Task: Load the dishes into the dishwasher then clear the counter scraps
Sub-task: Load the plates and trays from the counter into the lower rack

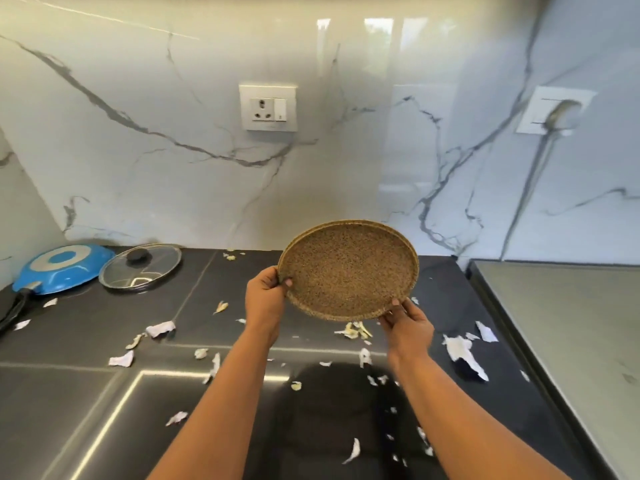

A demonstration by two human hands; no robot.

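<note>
both hands [337, 310] hold speckled plate [348, 270] above scrap-strewn counter [86, 341].

One speckled brown plate [348, 270]. One blue frying pan [64, 268], upside down. One glass lid [140, 266]. Two hands: left hand [265, 299], right hand [408, 327]. Two wall sockets [268, 108]. Scraps [356, 330] on the counter: dozens, too scattered to count exactly.

Before me the dark tiled worktop [104, 358] carries an upturned blue pan [64, 268] at the far left, a glass lid [140, 266] just beside it, and torn scraps [464, 355] of peel and paper strewn across its whole surface.
</note>
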